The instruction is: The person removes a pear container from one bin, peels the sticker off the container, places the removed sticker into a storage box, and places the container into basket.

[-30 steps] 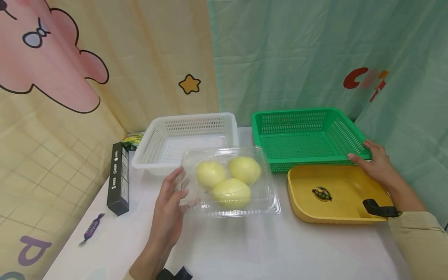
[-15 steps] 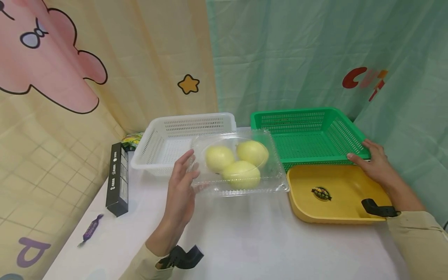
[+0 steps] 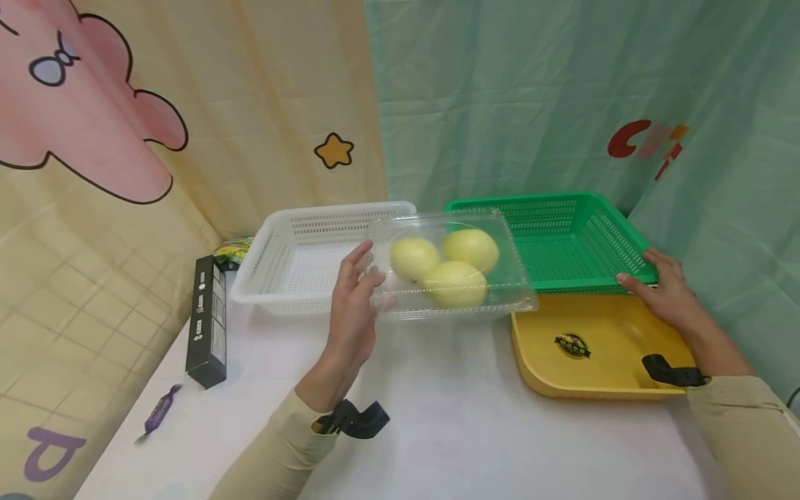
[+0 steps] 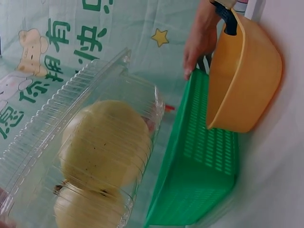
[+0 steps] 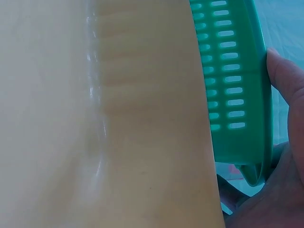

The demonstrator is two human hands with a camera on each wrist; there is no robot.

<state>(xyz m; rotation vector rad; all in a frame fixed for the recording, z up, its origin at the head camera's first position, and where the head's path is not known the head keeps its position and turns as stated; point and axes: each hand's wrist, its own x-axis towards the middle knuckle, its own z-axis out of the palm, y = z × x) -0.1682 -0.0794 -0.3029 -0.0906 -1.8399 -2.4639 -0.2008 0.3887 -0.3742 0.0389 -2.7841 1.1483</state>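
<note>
My left hand [image 3: 353, 302] grips the left end of a clear plastic clamshell box [image 3: 509, 274], thumb on the near side. Inside lie three round pale yellow fruits [image 3: 455, 285]; two of them [image 4: 107, 145] show large in the left wrist view. The box is held up off the table, overlapping the white basket and the green basket in the head view. At the right, my right hand [image 3: 669, 295] holds the near right corner of the green basket [image 3: 615, 239]. Its thumb lies on the rim [image 5: 268, 95] in the right wrist view, with other fingers partly hidden beneath.
A yellow tub [image 3: 625, 340] with a dark label stands before the green basket. The white slotted basket [image 3: 300, 304] is at back left. Left of it are a long black box [image 3: 207, 326], a green-yellow packet [image 3: 233, 251] and a purple wrapped candy [image 3: 160, 414]. Curtains [image 3: 500, 90] hang behind.
My left hand has carried the clamshell box with the fruits rightward and away from me, from before the white basket to over the green basket's left side. My right hand keeps its place.
</note>
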